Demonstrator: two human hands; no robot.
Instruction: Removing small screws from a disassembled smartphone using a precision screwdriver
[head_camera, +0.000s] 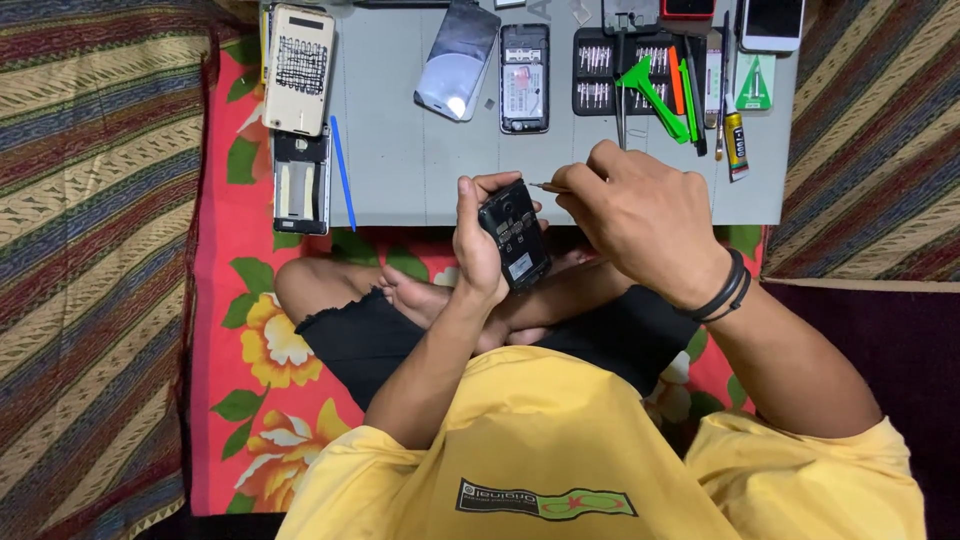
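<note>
Hands (480, 235) around opened phone (514, 234), screwdriver (548, 187)

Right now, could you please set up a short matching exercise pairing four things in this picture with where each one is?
Things:
1. opened black phone
2. thin screwdriver
3. blue pry stick
4. beige phone back

Places:
A. top left of the grey mat
B. in the left hand
C. flat beside a phone frame
D. in the right hand

Pairs: 1-B, 2-D, 3-C, 4-A

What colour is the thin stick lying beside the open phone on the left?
Blue; the thin stick shows clearly in the head view.
</note>
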